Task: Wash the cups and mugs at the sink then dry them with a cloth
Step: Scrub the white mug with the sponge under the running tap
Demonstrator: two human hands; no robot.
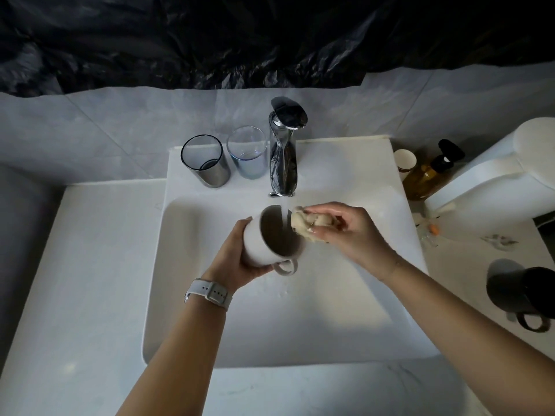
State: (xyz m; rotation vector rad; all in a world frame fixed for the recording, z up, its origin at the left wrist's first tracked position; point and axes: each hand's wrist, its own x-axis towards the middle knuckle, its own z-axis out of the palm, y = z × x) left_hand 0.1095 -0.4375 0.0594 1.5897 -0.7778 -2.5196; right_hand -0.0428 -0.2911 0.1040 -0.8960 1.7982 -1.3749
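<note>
My left hand (232, 256) grips a white mug (259, 246) with a grey inside, tilted over the white sink (186, 295), its handle pointing toward me. Water runs from the chrome tap (283, 151) into the mug's mouth. My right hand (350, 232) clutches a bunched beige cloth (303, 225) against the mug's right rim. On the ledge behind the basin stand a dark-rimmed smoky glass (205, 160) and a clear bluish glass (247, 153). A black mug (519, 291) lies on its side on the counter at right.
At the right of the sink stand a small paper cup (404, 163), an amber pump bottle (429, 172) and a large white appliance (504, 175). Small scraps lie on the right counter. Black plastic sheeting covers the wall above. White counter extends to the left.
</note>
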